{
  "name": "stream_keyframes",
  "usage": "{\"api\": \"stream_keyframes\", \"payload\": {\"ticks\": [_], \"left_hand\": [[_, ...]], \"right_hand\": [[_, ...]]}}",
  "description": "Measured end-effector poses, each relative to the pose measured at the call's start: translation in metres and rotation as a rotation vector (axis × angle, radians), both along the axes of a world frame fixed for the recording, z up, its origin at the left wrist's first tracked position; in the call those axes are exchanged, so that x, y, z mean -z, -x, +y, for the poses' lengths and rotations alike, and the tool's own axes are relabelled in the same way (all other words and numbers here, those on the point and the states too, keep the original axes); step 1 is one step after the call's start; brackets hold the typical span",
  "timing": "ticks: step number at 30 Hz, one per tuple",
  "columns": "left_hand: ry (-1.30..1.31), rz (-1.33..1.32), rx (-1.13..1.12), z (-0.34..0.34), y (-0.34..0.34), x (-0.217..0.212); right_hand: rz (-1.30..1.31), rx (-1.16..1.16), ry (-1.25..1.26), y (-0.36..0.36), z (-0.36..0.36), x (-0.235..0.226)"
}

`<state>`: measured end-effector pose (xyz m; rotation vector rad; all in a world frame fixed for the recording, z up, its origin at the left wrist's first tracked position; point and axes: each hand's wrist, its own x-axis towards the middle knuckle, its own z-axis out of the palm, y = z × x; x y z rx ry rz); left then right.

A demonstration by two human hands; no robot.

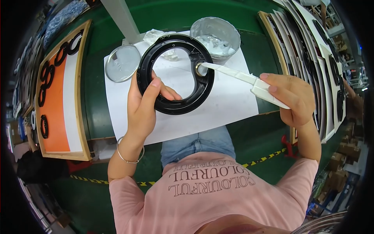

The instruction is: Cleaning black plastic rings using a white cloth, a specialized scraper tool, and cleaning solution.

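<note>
My left hand (pixel 145 99) grips a black plastic ring (pixel 185 106) by its left side, thumb on the front face and fingers through the opening. The ring is held up, tilted toward me, above a white sheet. In my right hand (pixel 291 95) is a white plastic spatula (pixel 237 76), pinched at its broad handle. Its narrow tip touches a small brass-coloured round fitting (pixel 200 69) on the ring's inner right side, where whitish paste shows. Behind the ring stands a clear tub (pixel 216 39) with white paste inside and smeared on its wall.
A round clear lid (pixel 123 63) lies left of the ring, near crumpled white tissue (pixel 154 36). White paper (pixel 124 117) covers part of the green table. Wooden-framed trays (pixel 83 128) with black rings stand at left, more boards (pixel 286 43) at right. A grey post (pixel 122 19) rises behind.
</note>
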<state>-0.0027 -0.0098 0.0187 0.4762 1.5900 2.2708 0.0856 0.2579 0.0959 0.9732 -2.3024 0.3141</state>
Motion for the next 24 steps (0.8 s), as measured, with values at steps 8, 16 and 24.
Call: {"api": "stream_keyframes", "payload": {"ticks": [8, 16, 24], "left_hand": [[0.018, 0.056, -0.002, 0.004, 0.0, 0.002], [0.129, 0.254, -0.09, 0.01, -0.007, 0.004], [0.119, 0.218, -0.103, 0.009, -0.006, 0.007]], "right_hand": [[-0.148, 0.059, -0.101, -0.005, 0.006, 0.0], [-0.49, 0.335, 0.507, -0.02, -0.005, 0.038], [-0.971, 0.431, 1.557, -0.006, -0.01, 0.06]]}}
